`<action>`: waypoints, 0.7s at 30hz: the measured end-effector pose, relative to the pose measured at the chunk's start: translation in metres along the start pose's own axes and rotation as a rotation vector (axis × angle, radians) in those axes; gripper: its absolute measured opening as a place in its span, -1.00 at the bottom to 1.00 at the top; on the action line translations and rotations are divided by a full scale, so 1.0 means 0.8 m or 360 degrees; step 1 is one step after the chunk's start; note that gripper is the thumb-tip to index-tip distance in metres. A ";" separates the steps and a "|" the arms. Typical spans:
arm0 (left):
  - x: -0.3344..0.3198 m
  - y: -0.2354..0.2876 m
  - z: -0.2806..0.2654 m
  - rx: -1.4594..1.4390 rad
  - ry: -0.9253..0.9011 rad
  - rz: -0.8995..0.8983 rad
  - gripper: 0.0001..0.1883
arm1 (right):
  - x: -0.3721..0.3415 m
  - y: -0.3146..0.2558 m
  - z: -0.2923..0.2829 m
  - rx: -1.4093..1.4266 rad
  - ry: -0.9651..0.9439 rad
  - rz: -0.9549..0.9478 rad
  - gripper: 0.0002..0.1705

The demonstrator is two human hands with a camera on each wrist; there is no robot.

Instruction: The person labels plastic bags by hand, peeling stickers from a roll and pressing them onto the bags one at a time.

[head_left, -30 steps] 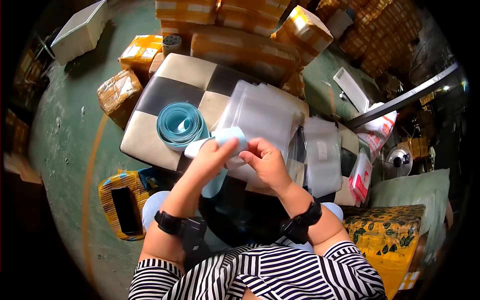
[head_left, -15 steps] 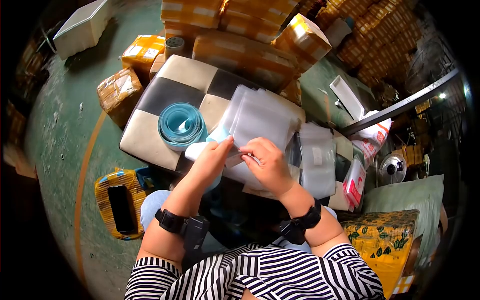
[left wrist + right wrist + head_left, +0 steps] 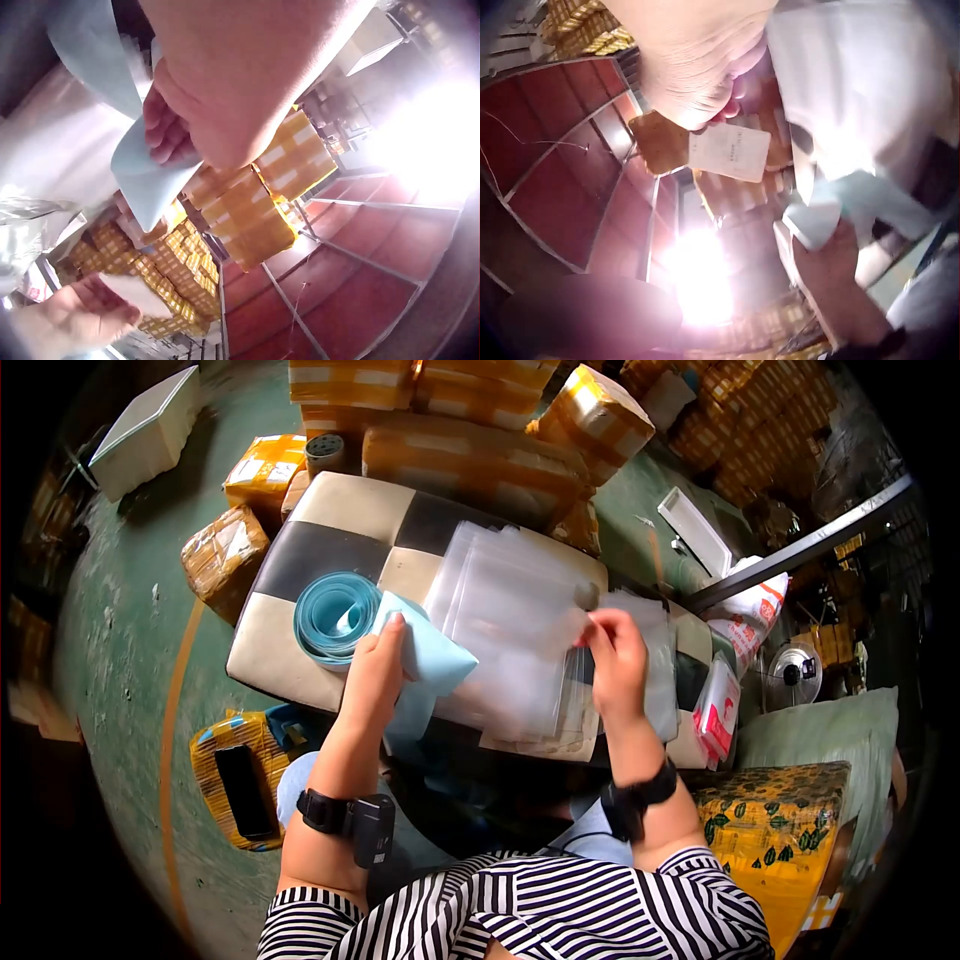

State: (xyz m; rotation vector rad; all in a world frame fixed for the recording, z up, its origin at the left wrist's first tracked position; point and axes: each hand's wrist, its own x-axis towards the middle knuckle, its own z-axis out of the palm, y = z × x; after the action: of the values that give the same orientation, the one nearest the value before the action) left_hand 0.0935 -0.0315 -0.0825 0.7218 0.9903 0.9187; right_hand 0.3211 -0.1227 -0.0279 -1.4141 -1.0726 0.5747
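Head view: gripping the pale-blue strip [image 3: 436, 652] in the left hand [image 3: 374, 665], thumb on top and fingers clamped round it, probably to steady the free end just beside the coiled roll [image 3: 322, 622] on the checkered tabletop [image 3: 352, 506]. Pinching a small white label [image 3: 731, 154] by its edge with the right hand [image 3: 622, 660], fingers closed together on it, perhaps to leave the printed face uncovered. Spread between both hands, likely for easy reach: clear plastic bags [image 3: 500, 610].
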 end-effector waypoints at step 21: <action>-0.014 -0.001 0.009 0.0997 -0.0189 0.0388 -0.42 | 0.100 0.134 0.036 -0.1683 -0.0468 0.0345 -0.51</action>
State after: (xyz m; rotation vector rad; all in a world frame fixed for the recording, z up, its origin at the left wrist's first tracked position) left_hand 0.0979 -0.0424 -0.0760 1.4335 1.1072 0.7588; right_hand 0.3613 -0.0251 -0.1153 -2.4337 -1.5760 0.3655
